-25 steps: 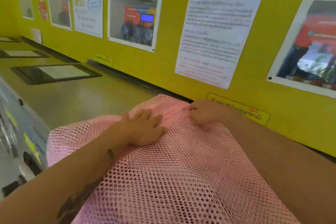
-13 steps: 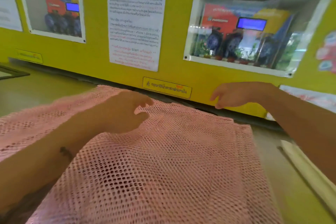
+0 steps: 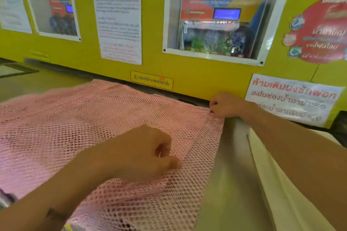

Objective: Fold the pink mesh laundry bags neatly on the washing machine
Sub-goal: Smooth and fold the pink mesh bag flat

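**Far corner pinched, near edge loose: watch the mesh as you are folding**

You are working with the pink bag (image 3: pixel 105 129) lying spread flat on the machine top (image 3: pixel 229 165), its far edge running along the foot of the yellow wall (image 3: pixel 197 75) and its right edge sitting just short of a cream sheet (image 3: pixel 277 184) that is lying beside it.

Your right hand (image 3: pixel 226 105) is closing its grip on the far right corner of the bag, fingers curled together on the mesh. Your left hand (image 3: pixel 144 154) is hovering or resting on the mesh nearer you with its fingers curled in; whether that grip is actually clamping any netting I cannot tell.

What could go wrong:
- If only the right corner is being lifted, the open netting is likely to be stretching skew, and the fold will be landing crooked.
- The mesh is looking rumpled near your left wrist; folding over that bump would be locking in a lump.
- The far edge is lying close to the dark gap under the wall; a tug backwards could be dragging netting into it.
- Fingertips could be snagging in the holes as you are letting go.

The machine top is looking smooth and slightly glossy, so the bag may be sliding. The wall is carrying printed notices (image 3: pixel 118 15), a framed window (image 3: pixel 219 18) and stickers.
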Tool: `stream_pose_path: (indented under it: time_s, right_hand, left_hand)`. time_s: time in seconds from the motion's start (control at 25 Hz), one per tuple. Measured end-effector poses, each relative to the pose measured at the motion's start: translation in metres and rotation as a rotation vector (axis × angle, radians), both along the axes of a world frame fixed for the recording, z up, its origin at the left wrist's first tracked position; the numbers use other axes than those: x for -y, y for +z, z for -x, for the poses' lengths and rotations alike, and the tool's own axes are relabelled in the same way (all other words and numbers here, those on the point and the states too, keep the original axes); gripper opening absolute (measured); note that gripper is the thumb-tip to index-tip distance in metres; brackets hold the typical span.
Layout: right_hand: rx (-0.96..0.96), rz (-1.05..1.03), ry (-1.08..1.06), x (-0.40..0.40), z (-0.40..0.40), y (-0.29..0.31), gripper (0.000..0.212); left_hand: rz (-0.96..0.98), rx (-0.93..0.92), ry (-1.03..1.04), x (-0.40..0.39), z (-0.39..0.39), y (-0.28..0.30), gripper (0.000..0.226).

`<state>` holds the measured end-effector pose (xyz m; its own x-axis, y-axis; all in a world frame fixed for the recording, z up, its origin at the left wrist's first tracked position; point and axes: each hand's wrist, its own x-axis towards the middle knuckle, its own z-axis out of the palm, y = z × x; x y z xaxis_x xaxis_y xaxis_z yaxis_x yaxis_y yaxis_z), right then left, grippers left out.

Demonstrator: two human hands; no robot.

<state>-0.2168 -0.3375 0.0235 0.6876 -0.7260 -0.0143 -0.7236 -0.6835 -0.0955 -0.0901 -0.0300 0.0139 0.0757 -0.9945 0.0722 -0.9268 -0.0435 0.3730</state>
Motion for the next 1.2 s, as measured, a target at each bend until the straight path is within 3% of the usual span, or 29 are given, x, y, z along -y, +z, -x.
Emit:
stream_pose_path:
  time_s: [0.12, 0.2, 0.36, 0.56, 0.72, 0.88, 0.96, 1.04, 1.12, 1.2]
  right_hand:
    - [-0.001, 0.056, 0.008, -0.004, -0.015, -0.009, 0.032]
    - [0.021, 0.105, 0.016, -0.007, -0.018, -0.008, 0.023]
    - [-0.077, 0.064, -0.038, -0.010, -0.007, 0.013, 0.026]
    - [-0.139, 0.054, -0.080, -0.015, 0.013, 0.036, 0.022]
    - [-0.319, -0.130, -0.101, -0.026, 0.018, 0.030, 0.021]
    - [-0.311, -0.035, -0.090, -0.033, 0.015, 0.036, 0.017]
    - [-0.407, 0.031, -0.083, -0.042, 0.015, 0.041, 0.015]
    - [-0.500, 0.191, 0.012, -0.058, 0.008, 0.048, 0.027]
    - [-0.411, 0.271, 0.224, -0.093, -0.008, 0.059, 0.036]
    - [-0.357, 0.081, 0.481, -0.136, -0.023, 0.068, 0.047]
  left_hand:
    - [-0.033, 0.094, 0.153, -0.018, 0.019, -0.011, 0.059]
    - [0.008, 0.128, 0.214, -0.023, 0.028, -0.016, 0.046]
    - [0.028, 0.151, 0.304, -0.033, 0.029, -0.007, 0.011]
    - [0.024, 0.093, 0.300, -0.049, 0.032, 0.007, 0.022]
    - [0.037, 0.074, 0.307, -0.060, 0.039, 0.018, 0.020]
    - [0.076, -0.007, 0.252, -0.075, 0.044, 0.031, 0.014]
    - [0.076, -0.030, 0.231, -0.082, 0.046, 0.031, 0.014]
    - [0.074, -0.008, 0.244, -0.085, 0.047, 0.024, 0.016]
    - [0.122, 0.055, 0.295, -0.086, 0.047, 0.017, 0.019]
    - [0.211, 0.084, 0.359, -0.087, 0.045, 0.012, 0.020]
